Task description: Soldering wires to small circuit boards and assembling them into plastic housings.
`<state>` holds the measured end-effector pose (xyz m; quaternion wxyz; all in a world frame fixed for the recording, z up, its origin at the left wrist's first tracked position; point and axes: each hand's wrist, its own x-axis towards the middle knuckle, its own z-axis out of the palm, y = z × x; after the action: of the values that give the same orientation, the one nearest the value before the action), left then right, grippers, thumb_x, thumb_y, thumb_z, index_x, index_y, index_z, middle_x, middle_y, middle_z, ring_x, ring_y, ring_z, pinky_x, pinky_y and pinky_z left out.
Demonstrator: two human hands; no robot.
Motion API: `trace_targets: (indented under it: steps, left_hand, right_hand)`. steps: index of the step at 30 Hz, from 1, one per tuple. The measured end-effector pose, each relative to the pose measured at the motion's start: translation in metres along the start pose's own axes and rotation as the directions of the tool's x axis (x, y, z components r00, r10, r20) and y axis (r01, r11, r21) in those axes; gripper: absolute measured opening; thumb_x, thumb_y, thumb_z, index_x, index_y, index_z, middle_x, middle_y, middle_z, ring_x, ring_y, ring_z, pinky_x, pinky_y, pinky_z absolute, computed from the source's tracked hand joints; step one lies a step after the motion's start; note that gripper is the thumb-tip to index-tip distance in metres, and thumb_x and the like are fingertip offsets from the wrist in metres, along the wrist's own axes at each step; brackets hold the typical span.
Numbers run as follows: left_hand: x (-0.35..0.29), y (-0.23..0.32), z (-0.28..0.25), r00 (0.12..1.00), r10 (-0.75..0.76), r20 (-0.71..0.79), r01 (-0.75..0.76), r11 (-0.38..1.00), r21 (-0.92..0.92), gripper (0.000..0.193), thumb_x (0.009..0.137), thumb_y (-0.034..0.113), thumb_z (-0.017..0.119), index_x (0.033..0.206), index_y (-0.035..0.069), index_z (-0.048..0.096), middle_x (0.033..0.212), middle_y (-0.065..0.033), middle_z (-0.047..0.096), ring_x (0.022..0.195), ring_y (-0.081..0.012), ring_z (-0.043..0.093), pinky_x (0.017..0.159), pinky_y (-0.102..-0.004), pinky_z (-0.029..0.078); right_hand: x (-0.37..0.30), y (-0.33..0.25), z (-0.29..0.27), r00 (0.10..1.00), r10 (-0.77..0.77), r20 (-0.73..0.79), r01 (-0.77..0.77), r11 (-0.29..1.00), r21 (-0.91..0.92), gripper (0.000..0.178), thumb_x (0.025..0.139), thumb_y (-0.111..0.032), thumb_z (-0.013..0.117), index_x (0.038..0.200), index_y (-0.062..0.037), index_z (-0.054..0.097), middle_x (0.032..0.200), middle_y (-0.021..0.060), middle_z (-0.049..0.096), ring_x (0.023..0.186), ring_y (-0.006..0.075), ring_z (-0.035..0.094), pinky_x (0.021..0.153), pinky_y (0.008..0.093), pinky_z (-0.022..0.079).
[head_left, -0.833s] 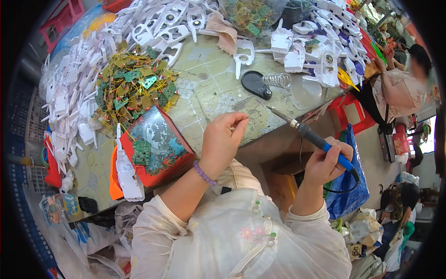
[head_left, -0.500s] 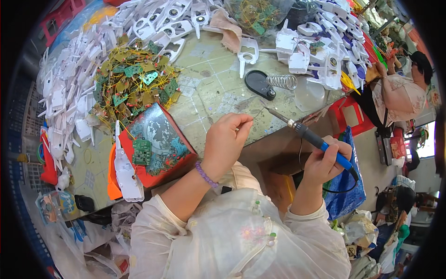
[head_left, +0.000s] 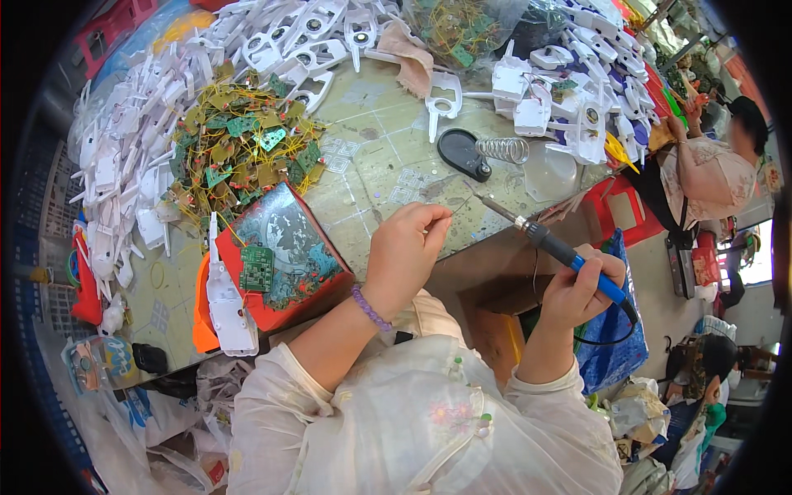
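My right hand (head_left: 584, 289) is closed round the blue-and-black handle of a soldering iron (head_left: 551, 244), its tip angled up and left over the table edge. Between thumb and fingertips, my left hand (head_left: 404, 252) pinches a thin wire (head_left: 461, 205), probably solder, whose free end lies close to the iron's tip. Left of that hand, a green circuit board (head_left: 256, 269) leans on a red box (head_left: 307, 307) with a worn metal plate on top. Beside the board rests a white plastic housing (head_left: 232, 320). Beyond the iron stand a black oval base (head_left: 459, 152) and its coiled spring holder (head_left: 503, 149).
Wired circuit boards (head_left: 239, 148) are heaped at left, next to a large pile of white housings (head_left: 124, 157). More white housings (head_left: 528, 87) lie at far right. A bag of boards (head_left: 462, 33) sits at the back. Another person (head_left: 701, 169) is at the right.
The view has shifted very slightly. Both hands keep their grips, with the wire and the iron's tip still close together.
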<state>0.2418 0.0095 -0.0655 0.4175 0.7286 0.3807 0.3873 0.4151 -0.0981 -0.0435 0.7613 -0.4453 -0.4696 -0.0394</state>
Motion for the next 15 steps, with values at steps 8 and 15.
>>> trace_targets:
  steps: [8,15]
  left_hand:
    - [0.0006,0.0007,-0.0006,1.0,0.001,0.006,-0.001,1.0,0.023,0.013,0.085,0.01,0.065,0.092,-0.001,0.068,0.085,-0.0124,0.065,0.074,-0.0212,0.063,0.066,-0.0296,0.051]
    - [0.0004,0.0022,-0.0014,0.999,-0.032,0.024,0.032,0.999,0.019,0.014,0.086,0.015,0.062,0.092,0.004,0.067,0.089,-0.0117,0.066,0.079,-0.0292,0.063,0.07,-0.0357,0.05]
  right_hand:
    - [0.0012,-0.0021,0.0012,1.0,0.001,0.023,-0.001,1.0,-0.006,0.019,0.093,-0.017,0.055,0.086,-0.0032,0.043,0.055,0.004,0.046,0.046,0.0086,0.041,0.042,0.021,0.03]
    - [0.0015,-0.0013,0.0013,1.0,-0.007,0.016,0.007,1.0,-0.004,0.019,0.093,-0.017,0.055,0.086,-0.0032,0.044,0.055,0.004,0.046,0.045,0.0086,0.041,0.042,0.021,0.03]
